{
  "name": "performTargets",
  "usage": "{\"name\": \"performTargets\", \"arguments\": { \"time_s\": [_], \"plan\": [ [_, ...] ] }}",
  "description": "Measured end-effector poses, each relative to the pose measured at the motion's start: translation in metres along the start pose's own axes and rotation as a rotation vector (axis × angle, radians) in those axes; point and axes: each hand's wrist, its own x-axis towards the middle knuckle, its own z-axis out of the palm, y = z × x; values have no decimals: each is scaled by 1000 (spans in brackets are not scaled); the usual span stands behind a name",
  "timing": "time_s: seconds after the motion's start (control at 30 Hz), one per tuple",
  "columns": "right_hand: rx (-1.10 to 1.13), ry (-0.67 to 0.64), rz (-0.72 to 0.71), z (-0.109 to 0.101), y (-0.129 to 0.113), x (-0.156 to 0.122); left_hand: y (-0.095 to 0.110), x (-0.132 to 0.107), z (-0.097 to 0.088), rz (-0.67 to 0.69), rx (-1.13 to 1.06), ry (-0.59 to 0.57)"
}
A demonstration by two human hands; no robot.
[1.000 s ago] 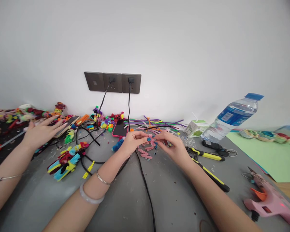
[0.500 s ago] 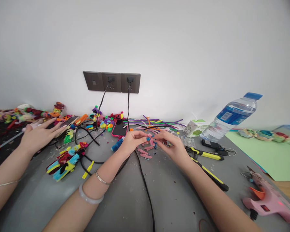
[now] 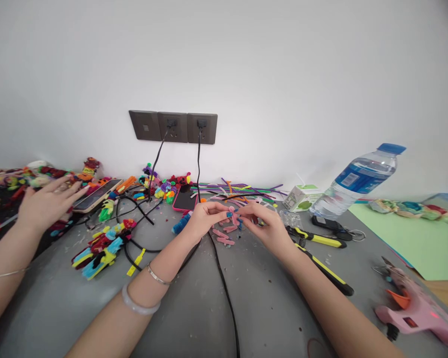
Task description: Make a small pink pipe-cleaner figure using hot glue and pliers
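Observation:
Both my hands meet over the grey table, fingertips closed on a small pink pipe-cleaner piece point(image 3: 233, 216). My left hand point(image 3: 208, 218) pinches it from the left, and my right hand point(image 3: 262, 222) from the right. Fingers cover part of the piece, and a bit of blue shows by the fingertips. Just below them lie several short pink pipe-cleaner pieces point(image 3: 224, 240). A blue fuzzy piece point(image 3: 180, 223) rests beside my left wrist. Behind my hands is a bundle of long coloured pipe cleaners point(image 3: 246, 189).
At left, a co-worker's open hand point(image 3: 47, 206) is beside a phone point(image 3: 97, 196). Finished fuzzy figures point(image 3: 103, 248) and black cables point(image 3: 221, 278) lie left and centre. Yellow-black pliers point(image 3: 323, 266), a tilted water bottle point(image 3: 354, 181), a small carton point(image 3: 302, 197) and a pink glue gun point(image 3: 414, 313) are at right.
The co-worker's hand has shifted left, away from the phone, uncovering more of it. My own hands stay in nearly the same place with the pink pipe-cleaner piece.

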Motion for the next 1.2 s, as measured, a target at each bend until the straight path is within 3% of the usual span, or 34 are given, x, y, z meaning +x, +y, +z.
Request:
{"name": "performTargets", "arguments": {
  "time_s": [0.83, 1.2],
  "plan": [
    [47, -37, 72, 0, 3, -2, -2, 1, 2, 36, -45, 27],
    [21, -44, 28, 6, 0, -2, -1, 1, 3, 66, -49, 0]
  ]
}}
